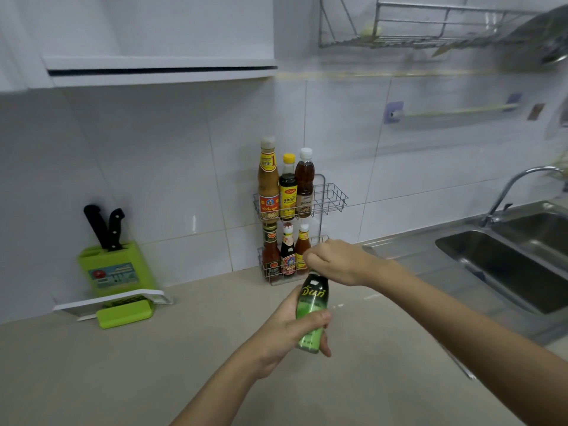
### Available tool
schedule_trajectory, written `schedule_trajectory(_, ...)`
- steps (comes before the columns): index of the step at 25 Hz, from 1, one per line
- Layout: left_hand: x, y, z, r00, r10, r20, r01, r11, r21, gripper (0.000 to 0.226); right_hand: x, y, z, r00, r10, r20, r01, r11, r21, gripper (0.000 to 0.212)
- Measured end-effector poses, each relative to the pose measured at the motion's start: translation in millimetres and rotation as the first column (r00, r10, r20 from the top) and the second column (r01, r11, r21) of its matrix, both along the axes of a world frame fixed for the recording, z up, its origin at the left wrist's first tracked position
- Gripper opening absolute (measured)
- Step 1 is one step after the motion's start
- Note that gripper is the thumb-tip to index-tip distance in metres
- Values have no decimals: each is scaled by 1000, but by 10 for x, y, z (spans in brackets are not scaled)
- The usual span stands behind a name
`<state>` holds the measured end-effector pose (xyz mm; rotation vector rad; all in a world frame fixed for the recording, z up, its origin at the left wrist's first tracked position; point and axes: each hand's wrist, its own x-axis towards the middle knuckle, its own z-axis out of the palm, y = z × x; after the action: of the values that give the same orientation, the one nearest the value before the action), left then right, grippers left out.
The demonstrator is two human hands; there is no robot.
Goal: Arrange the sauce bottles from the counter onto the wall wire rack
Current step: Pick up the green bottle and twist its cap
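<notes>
We count six sauce bottles, three per tier, in the white two-tier wire rack (330, 199), while our left hand (284, 332) grasps one green-labelled dark bottle (311, 309) and our right hand (336, 261) clenches its top.

Green-labelled dark bottle (312, 312), lime-green knife block (115, 269), beige counter (123, 364).

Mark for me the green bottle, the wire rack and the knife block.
green bottle (311, 309), head view, on its green label.
wire rack (333, 196), head view, on the upper basket's bare right end.
knife block (115, 270), head view, on its front sticker.
</notes>
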<state>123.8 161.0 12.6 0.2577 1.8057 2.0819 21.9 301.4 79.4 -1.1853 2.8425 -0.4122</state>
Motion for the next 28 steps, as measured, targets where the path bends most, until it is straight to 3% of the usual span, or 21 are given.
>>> schedule_trajectory(4, -27, -109, -93, 999, -15, 52, 14, 1000, 16, 47, -51, -7, -143, 957, -14, 291, 31, 998, -53, 47)
schedule_trajectory(6, -64, -187, -92, 999, -25, 45, 26, 1000, -7, 48, -85, -55, -219, 948, -47, 315, 73, 995, -74, 49)
schedule_trajectory(10, -187, -245, -99, 994, 65, -83, -91, 928, -362, 58, -199, -110, -345, 995, -92, -25, 94, 989, 115, 50)
schedule_trajectory(13, -268, -224, -156, 990, 81, -119, -126, 886, -446, 58, -323, -129, -450, 970, 21, -242, 43, 966, 254, 26)
schedule_trajectory(18, -462, -112, -364, 947, 167, -273, -304, 740, -601, 61, -482, -178, -482, 972, -41, -234, 114, 943, 312, 19)
schedule_trajectory(22, -593, -130, -507, 948, 142, -284, -300, 699, -649, 57, -653, -208, -710, 974, -2, -229, 76, 946, 315, 19)
schedule_trajectory(24, -742, -197, -517, 981, 141, -136, -194, 780, -595, 55, -753, -176, -860, 989, -114, -96, 127, 981, 149, 29)
schedule_trajectory(25, -835, -244, -506, 990, 136, -42, -139, 853, -503, 53, -755, -145, -905, 972, -212, 100, 214, 977, -3, 38)
schedule_trajectory(26, -950, -291, -483, 992, 128, 22, -109, 911, -398, 50, -746, -106, -958, 901, -253, 352, 335, 922, -195, 43)
schedule_trajectory(27, -1080, -332, -453, 990, 133, 51, -110, 943, -315, 48, -741, -79, -1006, 797, -177, 578, 454, 806, -379, 42)
schedule_trajectory(28, -1213, -357, -440, 986, 150, 70, -127, 957, -261, 46, -741, -54, -1027, 719, -66, 692, 540, 680, -497, 36)
